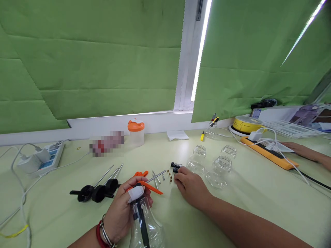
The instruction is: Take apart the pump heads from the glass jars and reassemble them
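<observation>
My left hand (129,203), with a white wrap on the thumb, is closed round the neck of a clear bottle (152,227). A black tube runs down inside the bottle, and an orange lever (151,187) and a metal rod (156,176) stick out at its top. My right hand (190,186) rests on the table, fingertips together beside small black cylinders with springs (176,165); what they pinch, if anything, is hidden. Small brass pieces (171,177) and thin metal pins (156,179) lie between my hands. More orange levers (141,173) lie behind my left hand.
Three black funnel-like parts with rods (85,193) lie at left. Clear jars (219,172) stand right of my right hand. Farther back are an orange-lidded cup (136,132) and an orange power strip (269,151). Another person's hand (300,150) rests at far right.
</observation>
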`<state>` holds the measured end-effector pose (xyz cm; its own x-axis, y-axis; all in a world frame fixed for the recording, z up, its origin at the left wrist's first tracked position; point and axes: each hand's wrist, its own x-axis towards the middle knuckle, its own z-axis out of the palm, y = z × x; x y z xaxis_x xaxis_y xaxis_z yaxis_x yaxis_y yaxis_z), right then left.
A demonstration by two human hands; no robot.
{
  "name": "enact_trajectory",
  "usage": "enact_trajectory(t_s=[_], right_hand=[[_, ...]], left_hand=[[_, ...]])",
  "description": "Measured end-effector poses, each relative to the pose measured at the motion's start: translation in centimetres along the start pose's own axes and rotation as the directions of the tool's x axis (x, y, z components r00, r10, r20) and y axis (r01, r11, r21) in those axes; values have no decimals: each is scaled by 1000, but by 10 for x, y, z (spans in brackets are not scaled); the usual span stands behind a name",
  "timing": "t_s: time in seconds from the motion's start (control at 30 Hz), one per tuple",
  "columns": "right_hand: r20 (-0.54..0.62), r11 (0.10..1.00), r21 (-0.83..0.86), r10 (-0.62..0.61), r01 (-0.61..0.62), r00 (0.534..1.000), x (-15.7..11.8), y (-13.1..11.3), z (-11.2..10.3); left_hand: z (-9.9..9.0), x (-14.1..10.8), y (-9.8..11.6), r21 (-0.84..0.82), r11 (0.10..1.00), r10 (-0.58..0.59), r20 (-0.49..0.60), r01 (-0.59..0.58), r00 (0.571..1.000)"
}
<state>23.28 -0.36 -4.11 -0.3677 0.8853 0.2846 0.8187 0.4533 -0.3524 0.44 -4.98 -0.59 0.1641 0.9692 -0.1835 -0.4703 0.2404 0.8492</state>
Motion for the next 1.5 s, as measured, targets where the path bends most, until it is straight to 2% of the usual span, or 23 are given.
enact_trajectory(t_s=[0.1, 0.2, 0.33, 0.47, 0.6, 0.7, 0.8, 0.87, 0.93, 1.1, 1.27, 1.5], right_hand=[[-58, 998, -14, 63, -64, 996, 1, 8, -6], [-30, 994, -42, 102, -103, 994, 2, 15, -9], [10, 992, -64, 107, -106, 994, 3, 18, -11], [-5, 994, -32, 108, -108, 994, 5, 17, -10], [2, 989, -84, 123, -122, 992, 12, 19, -6], [-16, 980, -171, 104, -105, 994, 23, 20, -6], [-63, 970, -238, 26, -40, 998, 41, 18, -9], [-36, 969, -247, 12, -21, 999, 54, 17, -12], [43, 968, -245, 72, -59, 996, 67, 17, -12], [148, 960, -253, 159, -118, 976, 86, 37, -8], [214, 964, -240, 164, -111, 963, 85, 53, -7], [214, 970, -214, 160, -114, 964, 74, 50, -8]], left_hand=[[0, 1, 1, -4, 1000, 1, -1, -1, 1000], [1, 2, 1, -3, 1000, -1, -8, 1, 1000], [1, 1, 1, -4, 1000, -4, -12, 4, 1000], [0, 1, 1, -2, 1000, -5, 5, 5, 1000], [0, 2, 0, -4, 1000, -8, 2, 8, 1000], [1, 3, 1, -5, 1000, -2, 3, 2, 1000], [1, 3, 2, 3, 1000, 0, 4, 0, 1000], [1, 3, 2, 6, 1000, 4, 8, -4, 1000], [1, 3, 3, 4, 1000, 5, 16, -5, 1000], [1, 3, 4, 3, 1000, -4, 25, 4, 1000], [1, 4, 4, 18, 1000, -4, 29, 4, 1000], [-1, 4, 4, 4, 1000, -19, 39, 19, 999]])
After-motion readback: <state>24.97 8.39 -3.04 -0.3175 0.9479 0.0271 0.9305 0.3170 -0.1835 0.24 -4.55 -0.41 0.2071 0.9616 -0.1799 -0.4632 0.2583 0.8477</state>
